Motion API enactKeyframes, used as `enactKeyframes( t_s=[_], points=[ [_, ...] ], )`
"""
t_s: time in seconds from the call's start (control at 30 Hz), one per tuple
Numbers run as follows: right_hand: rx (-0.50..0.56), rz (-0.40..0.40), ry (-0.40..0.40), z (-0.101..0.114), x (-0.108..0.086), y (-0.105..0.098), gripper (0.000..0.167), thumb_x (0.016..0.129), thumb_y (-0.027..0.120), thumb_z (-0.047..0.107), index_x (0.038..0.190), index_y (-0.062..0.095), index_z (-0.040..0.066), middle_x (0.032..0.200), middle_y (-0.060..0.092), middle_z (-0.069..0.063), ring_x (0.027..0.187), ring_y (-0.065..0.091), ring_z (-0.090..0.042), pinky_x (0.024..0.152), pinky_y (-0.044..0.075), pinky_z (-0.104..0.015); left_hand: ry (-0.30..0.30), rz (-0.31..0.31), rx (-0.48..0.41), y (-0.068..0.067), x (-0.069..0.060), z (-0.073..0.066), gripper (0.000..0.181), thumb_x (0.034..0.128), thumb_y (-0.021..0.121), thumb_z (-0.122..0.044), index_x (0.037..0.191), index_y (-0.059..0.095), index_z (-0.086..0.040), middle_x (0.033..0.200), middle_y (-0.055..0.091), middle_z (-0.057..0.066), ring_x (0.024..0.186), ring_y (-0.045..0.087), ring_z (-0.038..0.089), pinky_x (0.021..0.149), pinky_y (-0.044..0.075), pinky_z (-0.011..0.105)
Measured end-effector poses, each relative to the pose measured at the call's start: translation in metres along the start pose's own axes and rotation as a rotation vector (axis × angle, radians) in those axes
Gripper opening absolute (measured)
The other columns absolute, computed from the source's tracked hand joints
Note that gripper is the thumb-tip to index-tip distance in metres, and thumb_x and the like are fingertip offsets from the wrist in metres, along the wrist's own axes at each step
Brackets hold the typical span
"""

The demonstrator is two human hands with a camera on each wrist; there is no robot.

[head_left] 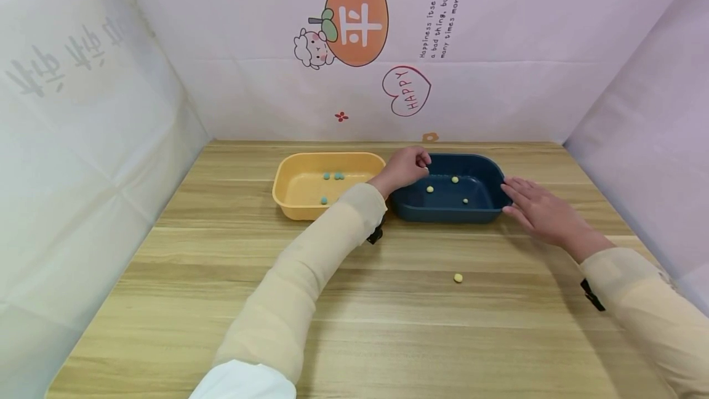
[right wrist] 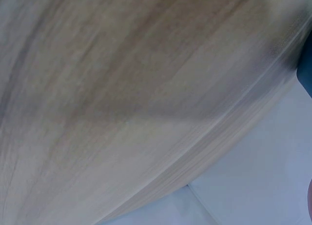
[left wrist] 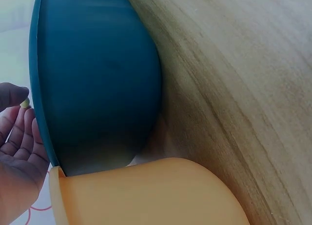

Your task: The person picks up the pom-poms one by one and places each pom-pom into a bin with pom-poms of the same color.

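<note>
My left hand (head_left: 405,168) is above the left end of the dark blue bin (head_left: 448,214). In the left wrist view, its thumb and fingers pinch a small pale yellow ball (left wrist: 25,103). Straight fingers of my right hand (head_left: 545,211) rest against the bin's right end. Inside the blue bin lie three yellow balls, one of them near its middle (head_left: 455,180). Another yellow ball (head_left: 458,278) sits on the table in front. The right wrist view shows mostly tabletop, with a bit of the blue bin (right wrist: 306,69) at its edge.
To the left, a yellow-orange bin (head_left: 301,211) stands against the blue one and holds several small blue-green balls (head_left: 324,201). Both bins are near the back of the wooden table (head_left: 388,337). Printed white cloth (head_left: 266,97) encloses the back and sides.
</note>
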State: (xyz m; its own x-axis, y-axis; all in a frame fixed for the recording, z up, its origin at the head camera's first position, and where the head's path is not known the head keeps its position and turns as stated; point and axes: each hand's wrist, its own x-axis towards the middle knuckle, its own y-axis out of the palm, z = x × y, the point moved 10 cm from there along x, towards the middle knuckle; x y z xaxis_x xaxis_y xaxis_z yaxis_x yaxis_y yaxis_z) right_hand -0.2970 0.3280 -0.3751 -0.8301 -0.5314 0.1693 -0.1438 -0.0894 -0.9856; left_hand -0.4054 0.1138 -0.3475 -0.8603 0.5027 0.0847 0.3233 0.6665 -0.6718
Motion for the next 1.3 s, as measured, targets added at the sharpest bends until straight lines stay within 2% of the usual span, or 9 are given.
enactKeyframes(
  t_s=[0.23, 0.67, 0.93, 1.1, 1.3],
  points=[
    [0.008, 0.004, -0.005, 0.001, -0.001, 0.001, 0.056, 0.101, 0.052, 0.027, 0.141, 0.041, -0.012, 0.147, 0.035, -0.031, 0.137, 0.029, -0.044, 0.118, 0.010, -0.039, 0.012, 0.000, 0.027, 0.001, 0.000, 0.000, 0.022, 0.0929, 0.065, -0.009, 0.113, 0.063, -0.001, 0.096, 0.059, 0.003, 0.087, 0.053, 0.017, 0.075, 0.047, 0.018],
    [0.014, -0.013, -0.028, 0.004, -0.001, 0.001, 0.056, 0.102, 0.051, 0.026, 0.141, 0.040, -0.012, 0.146, 0.035, -0.032, 0.138, 0.028, -0.043, 0.118, 0.007, -0.037, 0.025, 0.001, 0.022, 0.002, 0.000, 0.003, 0.021, 0.0913, 0.068, -0.008, 0.111, 0.064, -0.001, 0.095, 0.060, 0.003, 0.086, 0.054, 0.016, 0.077, 0.047, 0.017],
    [0.015, -0.020, -0.015, 0.004, -0.001, -0.001, 0.056, 0.100, 0.054, 0.025, 0.140, 0.041, -0.012, 0.147, 0.036, -0.031, 0.137, 0.030, -0.043, 0.118, 0.009, -0.038, -0.001, 0.014, 0.011, 0.001, -0.002, 0.002, 0.021, 0.0919, 0.067, -0.008, 0.112, 0.063, -0.001, 0.097, 0.060, 0.003, 0.088, 0.054, 0.016, 0.078, 0.047, 0.018],
    [0.017, -0.025, -0.014, 0.004, -0.001, -0.002, 0.056, 0.099, 0.056, 0.023, 0.140, 0.042, -0.012, 0.146, 0.036, -0.031, 0.137, 0.031, -0.044, 0.118, 0.011, -0.039, 0.000, 0.009, 0.019, -0.001, -0.004, -0.002, 0.021, 0.0923, 0.067, -0.009, 0.112, 0.064, -0.002, 0.097, 0.060, 0.002, 0.089, 0.054, 0.016, 0.079, 0.047, 0.018],
    [0.018, -0.029, -0.011, 0.004, 0.000, -0.002, 0.056, 0.099, 0.056, 0.024, 0.140, 0.041, -0.011, 0.146, 0.036, -0.031, 0.137, 0.031, -0.044, 0.118, 0.011, -0.039, 0.066, 0.035, 0.021, 0.001, -0.012, -0.017, 0.016, 0.0918, 0.068, -0.009, 0.106, 0.064, -0.006, 0.095, 0.061, 0.001, 0.086, 0.056, 0.013, 0.077, 0.047, 0.017]
  ],
)
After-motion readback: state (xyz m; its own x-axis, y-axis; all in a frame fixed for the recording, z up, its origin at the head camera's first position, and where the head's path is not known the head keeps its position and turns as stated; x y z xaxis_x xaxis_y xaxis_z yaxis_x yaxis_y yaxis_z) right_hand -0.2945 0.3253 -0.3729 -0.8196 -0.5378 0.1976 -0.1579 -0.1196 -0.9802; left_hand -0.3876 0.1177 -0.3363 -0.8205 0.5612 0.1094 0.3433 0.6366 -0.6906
